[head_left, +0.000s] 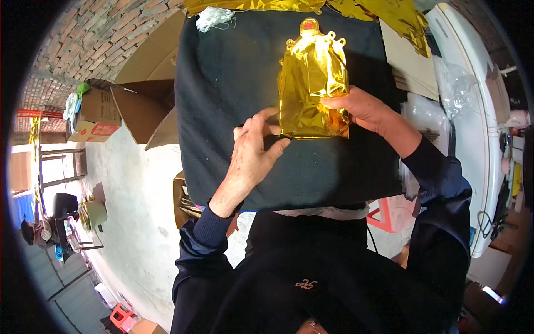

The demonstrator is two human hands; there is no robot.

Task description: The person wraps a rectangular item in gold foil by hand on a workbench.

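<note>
A crinkled gold foil piece (311, 83) with a scalloped top and a red-and-gold knob lies on a dark cloth-covered board (233, 83). My left hand (251, 153) rests flat on the cloth, its fingertips pressing the foil's lower left edge. My right hand (361, 108) grips the foil's lower right side, thumb over the front. Both sleeves are dark blue.
More gold foil sheets (389, 14) and a white thread bundle (214, 18) lie at the board's far edge. Flat cardboard pieces (409, 61) and clear plastic bags (453, 78) sit right, beside a white appliance (473, 139). Open cardboard boxes (128, 108) stand on the concrete floor at left.
</note>
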